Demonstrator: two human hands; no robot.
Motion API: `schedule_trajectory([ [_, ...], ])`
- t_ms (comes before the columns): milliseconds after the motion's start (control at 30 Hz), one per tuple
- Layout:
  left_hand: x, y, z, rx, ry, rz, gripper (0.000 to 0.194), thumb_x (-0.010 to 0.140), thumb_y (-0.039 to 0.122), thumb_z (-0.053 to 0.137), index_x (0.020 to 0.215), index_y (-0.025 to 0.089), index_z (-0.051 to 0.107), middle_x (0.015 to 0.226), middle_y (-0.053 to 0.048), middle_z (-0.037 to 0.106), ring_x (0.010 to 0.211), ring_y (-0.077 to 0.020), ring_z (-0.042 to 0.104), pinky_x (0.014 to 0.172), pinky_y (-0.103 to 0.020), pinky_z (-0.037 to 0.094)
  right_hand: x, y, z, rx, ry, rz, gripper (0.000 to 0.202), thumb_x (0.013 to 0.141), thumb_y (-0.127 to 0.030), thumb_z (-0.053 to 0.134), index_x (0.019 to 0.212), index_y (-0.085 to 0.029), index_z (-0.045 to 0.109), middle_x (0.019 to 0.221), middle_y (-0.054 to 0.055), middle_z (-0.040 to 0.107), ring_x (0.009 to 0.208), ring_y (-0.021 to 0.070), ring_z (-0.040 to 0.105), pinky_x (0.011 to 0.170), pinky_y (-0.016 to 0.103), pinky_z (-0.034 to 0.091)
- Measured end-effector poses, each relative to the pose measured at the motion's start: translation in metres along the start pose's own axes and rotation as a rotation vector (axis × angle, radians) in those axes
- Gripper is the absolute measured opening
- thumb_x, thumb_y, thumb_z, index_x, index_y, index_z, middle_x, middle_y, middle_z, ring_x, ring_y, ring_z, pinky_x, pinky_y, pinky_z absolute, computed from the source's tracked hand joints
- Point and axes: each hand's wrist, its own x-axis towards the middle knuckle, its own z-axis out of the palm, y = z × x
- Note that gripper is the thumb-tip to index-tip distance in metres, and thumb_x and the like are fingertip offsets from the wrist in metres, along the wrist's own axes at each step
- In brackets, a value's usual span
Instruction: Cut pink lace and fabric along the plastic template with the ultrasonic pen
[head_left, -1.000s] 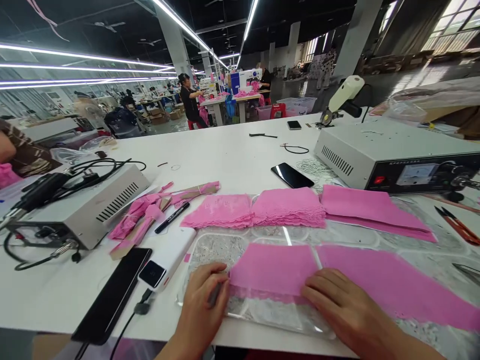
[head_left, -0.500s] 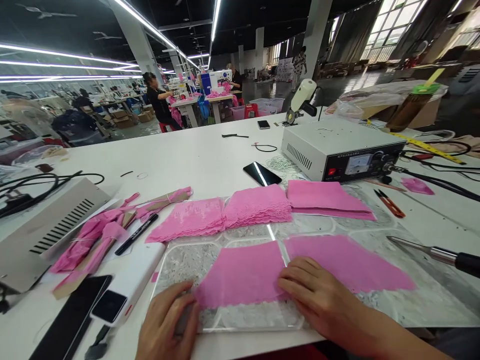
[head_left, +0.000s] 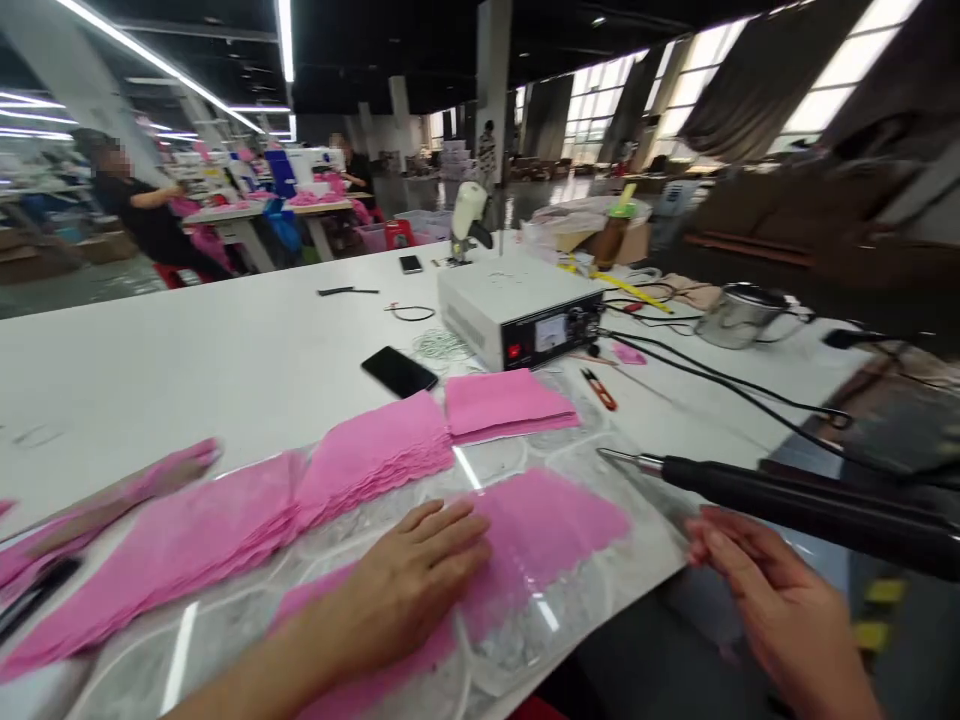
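Note:
My left hand (head_left: 424, 575) lies flat with fingers stretched over two cut pieces of pink fabric on a clear-topped, marbled board (head_left: 517, 650). The right-hand fabric piece (head_left: 547, 530) shows beyond my fingertips; the left fabric piece (head_left: 390, 680) is partly hidden under my hand and forearm. Past the board's right edge, my right hand (head_left: 784, 600) hangs with thumb and fingers drawn together, nothing visible in them. Just above it is a black-handled tool (head_left: 780, 500) with a thin metal tip; I see no grip on it.
Behind the pieces sit a folded pink stack (head_left: 510, 405) and layered scalloped pink stacks (head_left: 375, 450). A grey control box (head_left: 517, 305), a phone (head_left: 397, 372), orange snips (head_left: 598, 390), black cables and a glass pot (head_left: 742, 315) stand around. People sew farther back.
The view has swung right. My left hand has moved from the left piece's lower corner to lie across the pieces. My right hand has left the fabric and moved right, below the black-handled tool.

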Motion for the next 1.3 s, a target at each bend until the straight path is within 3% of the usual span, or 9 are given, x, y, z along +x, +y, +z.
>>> schedule_trajectory([
  [133, 0.035, -0.015, 0.015, -0.024, -0.132, 0.072, 0.041, 0.101, 0.032, 0.048, 0.141, 0.023, 0.048, 0.15, -0.008, 0.044, 0.137, -0.0277, 0.043, 0.111, -0.048, 0.04, 0.013, 0.003, -0.001, 0.399, 0.126, 0.098, 0.044, 0.066, -0.042, 0.08, 0.105, -0.027, 0.067, 0.097, 0.003, 0.073, 0.085, 0.0228, 0.07, 0.073, 0.039, 0.062],
  [267, 0.037, -0.014, 0.021, -0.005, -0.173, 0.098, 0.051, 0.099, 0.041, 0.051, 0.147, 0.028, 0.041, 0.151, -0.005, 0.042, 0.14, -0.0258, 0.039, 0.115, -0.046, 0.034, 0.02, -0.004, 0.013, 0.49, 0.176, 0.033, 0.056, 0.067, -0.034, 0.082, 0.118, -0.028, 0.06, 0.126, 0.006, 0.063, 0.11, 0.0255, 0.063, 0.105, 0.053, 0.046],
  [367, 0.032, -0.011, 0.022, 0.022, -0.126, 0.081, 0.056, 0.098, 0.041, 0.053, 0.15, 0.028, 0.036, 0.151, -0.004, 0.042, 0.142, -0.025, 0.036, 0.116, -0.044, 0.031, 0.022, -0.008, 0.025, 0.524, 0.135, -0.026, 0.053, 0.075, -0.031, 0.077, 0.122, -0.031, 0.054, 0.136, 0.007, 0.056, 0.119, 0.0261, 0.059, 0.108, 0.059, 0.041],
  [433, 0.03, -0.009, 0.022, 0.06, -0.109, 0.088, 0.056, 0.098, 0.04, 0.053, 0.15, 0.027, 0.036, 0.15, -0.003, 0.043, 0.141, -0.025, 0.038, 0.116, -0.043, 0.032, 0.023, -0.008, 0.031, 0.574, 0.148, -0.054, 0.047, 0.078, -0.028, 0.074, 0.12, -0.034, 0.053, 0.139, 0.005, 0.052, 0.122, 0.0251, 0.057, 0.106, 0.059, 0.043],
  [667, 0.038, -0.003, 0.017, 0.167, -0.074, 0.137, 0.045, 0.101, 0.038, 0.046, 0.143, 0.023, 0.049, 0.145, -0.005, 0.051, 0.135, -0.0242, 0.046, 0.118, -0.039, 0.029, 0.028, -0.009, 0.035, 0.698, 0.132, -0.036, 0.042, 0.083, -0.026, 0.067, 0.122, -0.037, 0.055, 0.122, 0.002, 0.062, 0.116, 0.0228, 0.061, 0.109, 0.063, 0.036],
  [833, 0.064, -0.009, 0.023, 0.054, -0.114, 0.165, 0.045, 0.102, 0.033, 0.044, 0.146, 0.023, 0.043, 0.149, -0.004, 0.045, 0.141, -0.0264, 0.037, 0.118, -0.049, 0.026, 0.037, -0.019, 0.041, 0.757, 0.117, -0.032, 0.036, 0.086, -0.027, 0.06, 0.121, -0.035, 0.057, 0.116, 0.002, 0.063, 0.101, 0.0217, 0.065, 0.102, 0.063, 0.044],
  [1033, 0.082, -0.015, 0.032, -0.082, -0.227, 0.201, 0.057, 0.098, 0.034, 0.054, 0.151, 0.024, 0.033, 0.15, -0.006, 0.042, 0.141, -0.027, 0.036, 0.116, -0.049, 0.03, 0.05, -0.026, 0.048, 0.794, 0.219, -0.096, 0.019, 0.086, -0.027, 0.053, 0.103, -0.03, 0.062, 0.103, 0.001, 0.059, 0.083, 0.0159, 0.061, 0.086, 0.042, 0.053],
  [1133, 0.08, -0.014, 0.031, -0.127, -0.223, 0.174, 0.059, 0.098, 0.035, 0.054, 0.151, 0.026, 0.031, 0.149, -0.005, 0.043, 0.141, -0.0253, 0.036, 0.117, -0.047, 0.03, 0.055, -0.028, 0.04, 0.773, 0.218, -0.127, 0.016, 0.086, -0.03, 0.048, 0.096, -0.028, 0.061, 0.095, 0.001, 0.056, 0.07, 0.014, 0.056, 0.071, 0.034, 0.053],
  [1300, 0.075, -0.014, 0.033, -0.077, -0.216, 0.2, 0.059, 0.098, 0.037, 0.053, 0.152, 0.024, 0.031, 0.151, -0.004, 0.042, 0.142, -0.0254, 0.035, 0.118, -0.046, 0.029, 0.055, -0.041, 0.014, 0.912, 0.275, -0.029, 0.016, 0.07, -0.029, 0.051, 0.077, -0.022, 0.065, 0.079, 0.001, 0.055, 0.051, 0.0103, 0.047, 0.048, 0.027, 0.041],
])
